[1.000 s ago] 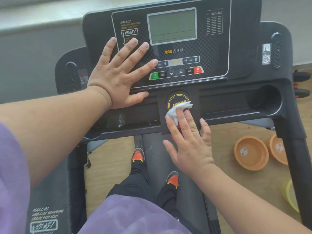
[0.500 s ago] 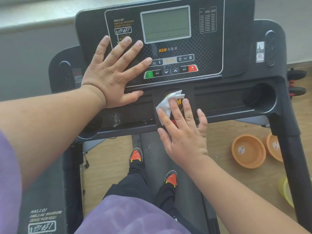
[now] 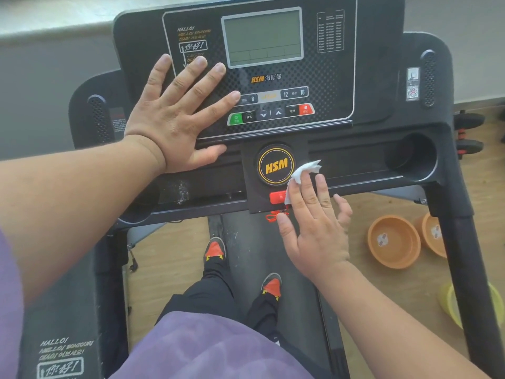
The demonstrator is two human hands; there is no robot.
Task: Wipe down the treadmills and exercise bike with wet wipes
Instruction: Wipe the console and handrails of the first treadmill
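Treadmill (image 3: pixel 426 170) filling the view, console panel (image 3: pixel 328 86) upright at the top, tray ledge below it with a cup well at the right end. Belt running down the middle, shoes planted on it. Second treadmill's side rail (image 3: pixel 60 324) at lower left. Orange bowls (image 3: pixel 393 242) on the wooden floor to the right, well apart from the work.

Left hand (image 3: pixel 175 116) spread flat on the console's left side, fingers straight, thumb along the lower edge; bracing, holding nothing. Right hand (image 3: pixel 317 228) laid fingers-forward over the centre plate of the ledge, straight fingers pressing a crumpled white wet wipe (image 3: pixel 304 170) against the surface just right of the round HSM badge (image 3: pixel 276 165). Grip apart, then, on both sides: no curl round the wipe, only flat pressure. Red safety key (image 3: pixel 277 197) just beside the wipe's lower edge, its red cord dangling beneath.

Step in hand, by the look of it: wiping the centre plate of this treadmill's ledge. Dusty smears visible in the left tray, so much left to do. Next move likely calling for a sideways sweep along the ledge, keeping pressure even and steering clear of dislodging the key.
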